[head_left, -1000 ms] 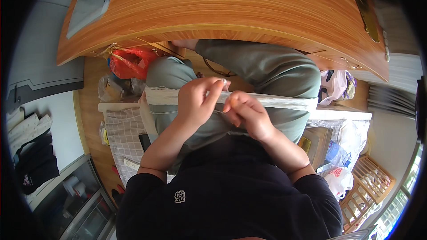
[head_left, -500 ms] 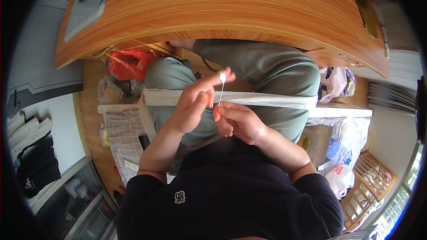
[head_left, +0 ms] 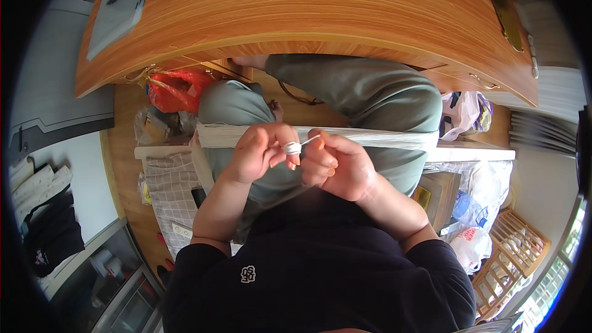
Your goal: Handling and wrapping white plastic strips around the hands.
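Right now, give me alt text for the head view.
Seen from above, a seated person's left hand and right hand wind white string around a fingertip over their lap, under a wooden desk.

Hands (head_left: 262, 151) above lap, wooden desk (head_left: 320, 12) ahead, bag (head_left: 176, 89) left

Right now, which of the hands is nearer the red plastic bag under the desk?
Left. The left hand is closer to the red plastic bag; the right hand sits farther away.
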A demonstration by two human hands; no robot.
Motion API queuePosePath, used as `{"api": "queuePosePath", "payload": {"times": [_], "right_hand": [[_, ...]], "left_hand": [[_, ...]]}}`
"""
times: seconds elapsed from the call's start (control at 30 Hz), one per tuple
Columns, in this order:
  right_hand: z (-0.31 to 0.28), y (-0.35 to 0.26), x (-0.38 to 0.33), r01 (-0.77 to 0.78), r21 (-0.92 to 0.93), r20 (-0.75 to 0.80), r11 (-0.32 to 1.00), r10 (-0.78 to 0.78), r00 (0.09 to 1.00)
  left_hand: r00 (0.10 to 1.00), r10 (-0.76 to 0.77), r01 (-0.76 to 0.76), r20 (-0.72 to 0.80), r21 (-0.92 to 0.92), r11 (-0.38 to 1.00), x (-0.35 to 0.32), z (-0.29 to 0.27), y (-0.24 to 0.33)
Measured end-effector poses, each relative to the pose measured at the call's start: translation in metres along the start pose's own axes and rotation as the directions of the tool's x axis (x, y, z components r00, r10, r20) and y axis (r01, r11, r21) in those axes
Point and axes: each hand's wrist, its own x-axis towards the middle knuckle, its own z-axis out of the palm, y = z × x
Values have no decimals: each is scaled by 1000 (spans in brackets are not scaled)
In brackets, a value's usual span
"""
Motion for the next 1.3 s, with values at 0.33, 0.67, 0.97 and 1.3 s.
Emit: {"api": "queuePosePath", "payload": {"times": [0.33,0.67,0.97,1.3], "right_hand": [[-2,-1,-2,-36,65,-4,997,36,999],[5,-2,-4,-57,58,-100,997,63,993],[8,3,-3,48,-613,-193,788,-208,959],[13,-15,2,140,-976,217,-168,-663,717]], "left_hand": [[990,-91,92,-106,11,996,-1,8,-10],[962,94,49,-254,503,863,10,12,-7],[976,92,-180,196,501,846,10,0,10],[949,252,-199,187,980,24,11,4,-1]]}}
